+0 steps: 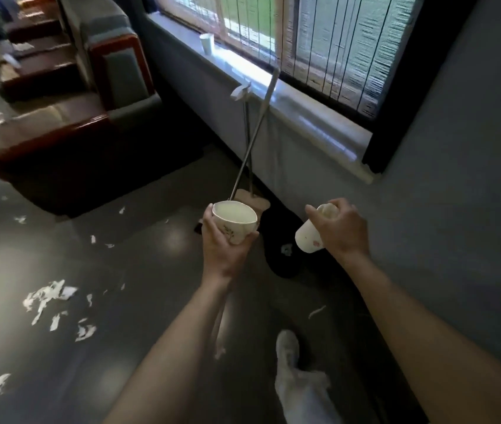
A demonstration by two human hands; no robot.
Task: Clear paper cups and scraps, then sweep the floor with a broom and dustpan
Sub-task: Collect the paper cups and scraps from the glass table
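Observation:
My left hand grips a white paper cup with a leaf print, held upright, its mouth facing me. My right hand holds a second white paper cup tilted on its side, base toward me. A third paper cup stands on the windowsill. The broom and the long-handled dustpan lean against the wall under the sill, just beyond my hands. Torn white paper scraps lie scattered over the dark floor at the left.
A dark bin bag lies on the floor below my hands. Brown and grey armchairs line the left. The windowsill and grey wall close off the right. My white shoe is at the bottom.

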